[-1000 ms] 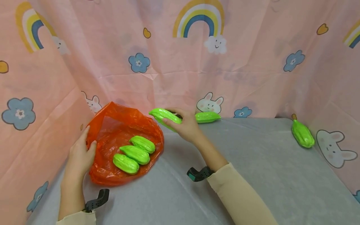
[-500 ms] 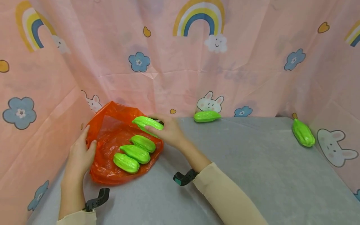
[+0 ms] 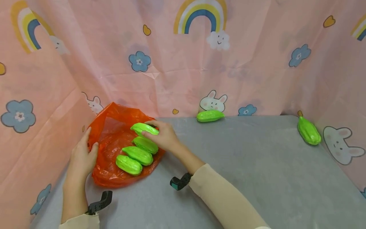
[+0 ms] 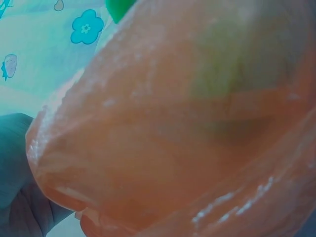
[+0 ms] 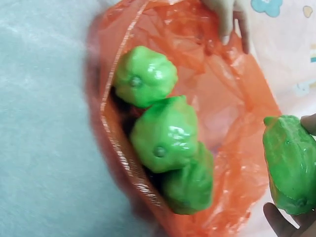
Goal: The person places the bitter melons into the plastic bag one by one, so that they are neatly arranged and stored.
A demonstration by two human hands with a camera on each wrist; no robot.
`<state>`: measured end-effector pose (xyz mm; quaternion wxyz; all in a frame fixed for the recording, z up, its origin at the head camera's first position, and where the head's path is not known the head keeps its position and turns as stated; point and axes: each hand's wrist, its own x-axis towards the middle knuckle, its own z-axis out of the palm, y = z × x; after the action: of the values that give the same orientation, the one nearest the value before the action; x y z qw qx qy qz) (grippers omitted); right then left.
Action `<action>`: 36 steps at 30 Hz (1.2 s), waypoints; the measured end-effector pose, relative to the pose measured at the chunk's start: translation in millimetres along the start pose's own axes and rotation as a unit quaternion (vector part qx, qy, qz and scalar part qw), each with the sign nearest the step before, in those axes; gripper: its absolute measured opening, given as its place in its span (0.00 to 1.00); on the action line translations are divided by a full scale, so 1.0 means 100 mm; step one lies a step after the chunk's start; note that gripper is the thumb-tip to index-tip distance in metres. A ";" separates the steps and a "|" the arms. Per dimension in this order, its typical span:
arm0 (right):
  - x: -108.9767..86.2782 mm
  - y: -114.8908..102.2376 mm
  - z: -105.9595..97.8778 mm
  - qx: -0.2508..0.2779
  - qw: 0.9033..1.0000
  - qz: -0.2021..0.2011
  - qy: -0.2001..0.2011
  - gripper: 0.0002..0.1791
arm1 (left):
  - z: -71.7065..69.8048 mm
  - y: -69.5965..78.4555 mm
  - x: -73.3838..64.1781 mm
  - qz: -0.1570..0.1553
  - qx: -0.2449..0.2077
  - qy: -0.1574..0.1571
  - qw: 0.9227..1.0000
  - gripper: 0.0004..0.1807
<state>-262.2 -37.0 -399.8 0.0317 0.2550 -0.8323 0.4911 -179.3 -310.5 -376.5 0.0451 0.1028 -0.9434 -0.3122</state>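
My right hand (image 3: 164, 135) holds a bright green ridged gourd (image 3: 144, 128) between thumb and fingers, over the back right part of an orange plastic bag (image 3: 107, 173). In the right wrist view that gourd (image 5: 291, 165) sits between the fingertips, apart from the bag's wall. Three similar gourds lie side by side in the bag: a front one (image 3: 128, 165), a middle one (image 3: 138, 156) and a back one (image 3: 146, 145). My left hand (image 3: 83, 157) grips the bag's left rim, thumb on the inner side; the bag fills most of the left wrist view.
One more gourd (image 3: 210, 116) lies at the table's back edge by the curtain. Another gourd (image 3: 309, 131), with a brown stem, lies at the far right. A pink patterned curtain (image 3: 171, 79) surrounds the grey table (image 3: 251, 165) at the back and sides.
My right hand has moved left and down with the gourd, from beside the bag to over its opening. The left hand keeps its place on the rim.
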 end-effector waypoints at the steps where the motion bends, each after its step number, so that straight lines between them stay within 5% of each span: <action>1: 0.00 0.01 0.02 -0.001 1.000 0.002 0.000 0.22 | 0.00 0.00 0.00 -0.001 -0.001 0.000 1.000 0.37; 20: 0.03 0.04 0.39 -0.013 0.999 0.012 -0.038 0.24 | -0.04 -0.05 -0.03 -0.012 0.009 -0.005 1.000 0.38; 36: 0.00 0.08 0.44 -0.067 0.996 0.032 -0.050 0.24 | 0.00 -0.01 0.01 0.013 0.014 0.006 1.000 0.37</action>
<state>-257.3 -70.8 -429.1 -0.0082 0.2500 -0.8717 0.4214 -180.6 -311.3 -377.3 0.0528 0.0934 -0.9486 -0.2978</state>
